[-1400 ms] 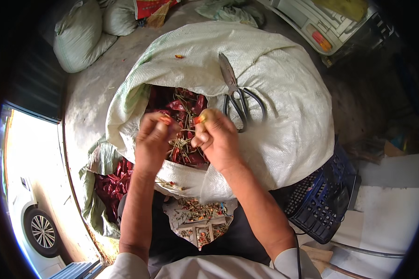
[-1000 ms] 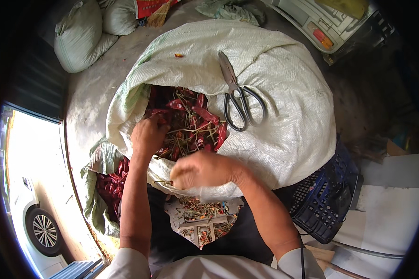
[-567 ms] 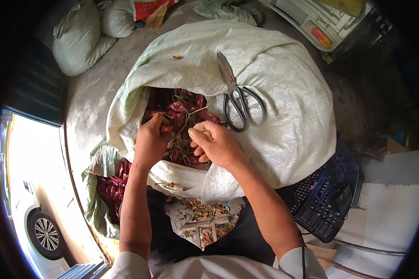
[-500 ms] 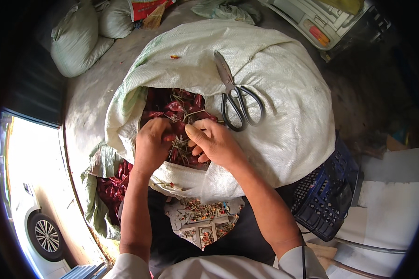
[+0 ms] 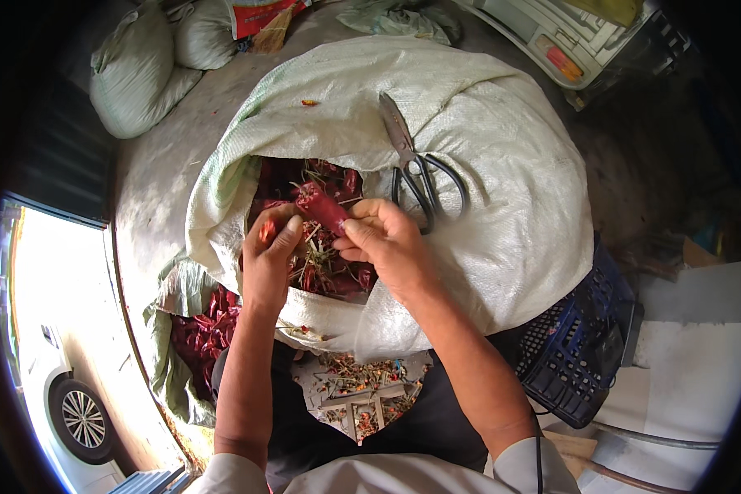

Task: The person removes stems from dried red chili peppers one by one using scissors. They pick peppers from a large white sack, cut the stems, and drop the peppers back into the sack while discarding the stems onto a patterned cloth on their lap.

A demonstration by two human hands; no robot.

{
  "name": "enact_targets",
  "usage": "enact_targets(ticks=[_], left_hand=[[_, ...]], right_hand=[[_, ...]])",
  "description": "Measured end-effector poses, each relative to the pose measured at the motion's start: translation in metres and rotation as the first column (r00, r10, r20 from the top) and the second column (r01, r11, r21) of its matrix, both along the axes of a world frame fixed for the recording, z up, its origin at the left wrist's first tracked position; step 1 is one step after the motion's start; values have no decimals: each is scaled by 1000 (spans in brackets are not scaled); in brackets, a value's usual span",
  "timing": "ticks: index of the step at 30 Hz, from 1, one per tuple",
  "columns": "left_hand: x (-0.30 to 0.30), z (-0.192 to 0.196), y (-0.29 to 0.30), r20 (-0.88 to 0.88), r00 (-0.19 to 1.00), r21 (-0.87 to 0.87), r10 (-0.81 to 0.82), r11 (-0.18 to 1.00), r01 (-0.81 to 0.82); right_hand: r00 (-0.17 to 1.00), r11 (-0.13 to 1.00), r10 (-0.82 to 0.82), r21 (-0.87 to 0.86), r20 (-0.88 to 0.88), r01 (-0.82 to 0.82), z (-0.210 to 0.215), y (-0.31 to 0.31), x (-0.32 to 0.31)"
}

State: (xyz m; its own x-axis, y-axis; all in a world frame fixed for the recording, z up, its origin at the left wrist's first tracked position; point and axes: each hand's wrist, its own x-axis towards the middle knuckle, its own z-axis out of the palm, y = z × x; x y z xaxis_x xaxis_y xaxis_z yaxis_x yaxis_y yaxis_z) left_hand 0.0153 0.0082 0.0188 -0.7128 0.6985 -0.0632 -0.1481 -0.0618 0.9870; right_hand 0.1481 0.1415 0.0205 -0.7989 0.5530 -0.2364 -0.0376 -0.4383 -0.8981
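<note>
A dried red chili pepper (image 5: pixel 321 209) is pinched by my right hand (image 5: pixel 389 247) above the mouth of a large white woven sack (image 5: pixel 502 165). My left hand (image 5: pixel 267 262) is closed beside it, with a small red-orange piece (image 5: pixel 267 231) showing at the fingers. Its thumb points toward the pepper's far end; whether it touches is unclear. Below both hands, more dried chilies (image 5: pixel 350 282) and loose stems (image 5: pixel 314 267) fill the opening. Black-handled scissors (image 5: pixel 420 169) lie on the sack, just beyond my right hand.
An open greenish sack of red chilies (image 5: pixel 210 329) stands at my left. A blue-black plastic crate (image 5: pixel 564 354) is at the right. Stems and scraps (image 5: pixel 358 375) litter the floor between my legs. Filled white sacks (image 5: pixel 132 78) stand far left.
My right hand has lifted a chili pepper into view from the sack opening. My left hand has turned, and a red-orange piece now shows at its fingers.
</note>
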Motion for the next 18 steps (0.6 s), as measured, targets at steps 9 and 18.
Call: enact_targets(ticks=[9,18], left_hand=[[4,0,-2,-232,968,-149,-99,987,66],[19,9,6,-714,651,-291,-256,955,56]], right_hand=[[991,688,-94,725,96,-5,3,-17,-3],[989,524,-128,841,-77,134,2,-10,0]])
